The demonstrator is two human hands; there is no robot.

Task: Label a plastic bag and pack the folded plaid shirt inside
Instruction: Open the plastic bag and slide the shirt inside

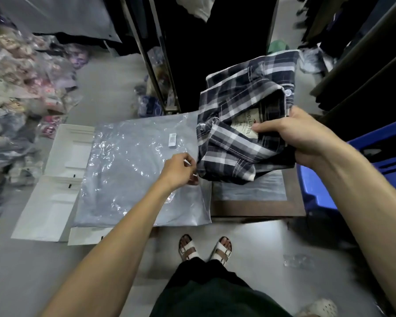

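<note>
Shirt [242, 124] sits folded in my right hand [300, 138], fingers [264, 128] clamped on its collar end with the thumb pressed on the neck tag [244, 126], held just above a small desk [256, 207]. My left hand [180, 169] pinches the bag [133, 177] at its right edge, fingers closed on the plastic right beside the shirt's lower corner. I see the bag lying flat over white sheets [55, 191], a label [172, 140] stuck near its top. Blue crate [361, 165] stands at far right.
</note>
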